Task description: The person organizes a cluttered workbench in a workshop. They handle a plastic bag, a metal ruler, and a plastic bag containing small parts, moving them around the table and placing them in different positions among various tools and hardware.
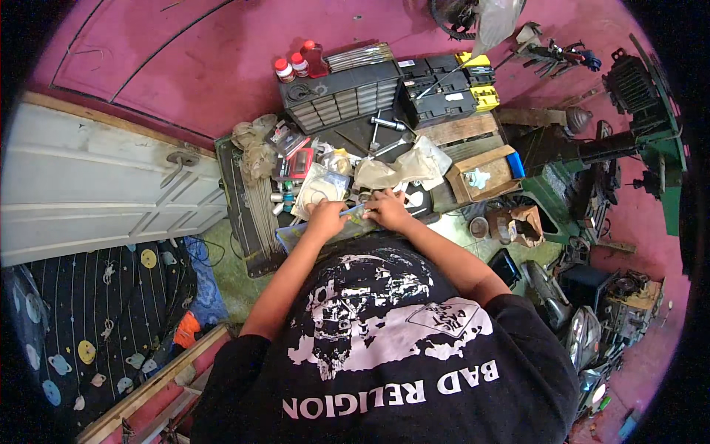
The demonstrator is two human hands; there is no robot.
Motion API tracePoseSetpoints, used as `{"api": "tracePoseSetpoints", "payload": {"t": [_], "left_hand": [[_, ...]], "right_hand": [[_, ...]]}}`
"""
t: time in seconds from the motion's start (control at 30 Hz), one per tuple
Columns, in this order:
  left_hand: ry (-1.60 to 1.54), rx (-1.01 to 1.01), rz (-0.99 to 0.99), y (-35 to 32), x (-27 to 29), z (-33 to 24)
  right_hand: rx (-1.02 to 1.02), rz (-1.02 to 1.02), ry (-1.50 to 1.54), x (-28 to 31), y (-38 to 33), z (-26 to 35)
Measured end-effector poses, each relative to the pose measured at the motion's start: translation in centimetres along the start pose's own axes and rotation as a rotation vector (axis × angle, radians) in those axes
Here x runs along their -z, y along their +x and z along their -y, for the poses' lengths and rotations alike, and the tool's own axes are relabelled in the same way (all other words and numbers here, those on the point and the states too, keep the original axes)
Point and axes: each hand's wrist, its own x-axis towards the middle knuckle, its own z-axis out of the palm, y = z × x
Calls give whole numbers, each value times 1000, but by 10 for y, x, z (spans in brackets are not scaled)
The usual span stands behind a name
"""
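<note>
A glossy clear plastic bag (353,216) lies by crumpled matt cloth (399,169), shiny metal sockets (388,123), a rough wooden box (484,175) and a ridged plastic drawer case (340,96).

- The grey plastic drawer organiser (342,98) stands at the back of the cluttered work board (240,194).
- Three red bottles (299,62) sit on its left end.
- The black-and-yellow tool case (444,87) lies to its right.
- The open cardboard box (484,175) lies right of the hands.

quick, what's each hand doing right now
Left hand: closed on one end of a small clear plastic packet.
Right hand: fingers closed on the other end of the same packet.
</note>
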Motion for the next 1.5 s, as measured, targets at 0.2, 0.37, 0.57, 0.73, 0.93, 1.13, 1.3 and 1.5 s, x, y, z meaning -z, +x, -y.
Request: {"api": "tracePoseSetpoints", "payload": {"t": [0.2, 0.37, 0.57, 0.73, 0.93, 1.13, 1.3, 1.5], "left_hand": [[65, -76, -100, -5, -11, 4], [25, -1, -97, -14, -8, 7], [50, -5, -242, -30, 6, 28], [-24, 244, -523, -65, 1, 46], [-184, 750, -416, -127, -53, 98], [-214, 692, -232, -140, -71, 127], [-149, 779, -158, -131, -49, 115], [-4, 774, 95, -128, -26, 109]], "right_hand": [[212, -25, -240, 13, -5, 5], [175, 61, -315, 22, -5, 5], [-5, 153, -316, 10, -4, 6], [-51, 213, -298, 12, -7, 8], [-92, 157, -104, 16, -21, 14], [-233, 161, -47, 10, -27, 18], [-203, 88, -189, -1, -21, 26], [-191, 45, -252, -5, -20, 34]]}}
